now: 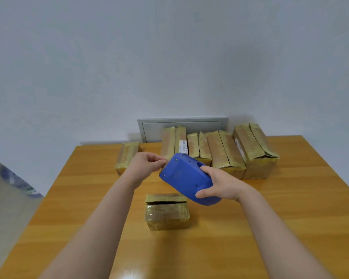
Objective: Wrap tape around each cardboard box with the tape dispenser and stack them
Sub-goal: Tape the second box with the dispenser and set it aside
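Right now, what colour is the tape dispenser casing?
Solid blue plastic tape dispenser, clearest in the head view.

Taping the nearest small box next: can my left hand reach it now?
Probably yes: nothing lies between the left hand and the small box, though its fingers pinch at the tape dispenser.

The wooden table (79,218) bears a near box (167,213), a far-left box (127,156) and a back row (222,150).

Bright, even room light; soft shadow beside cardboard box (167,212). Glare spot on table (250,228), near edge. Wide-angle bending at borders.
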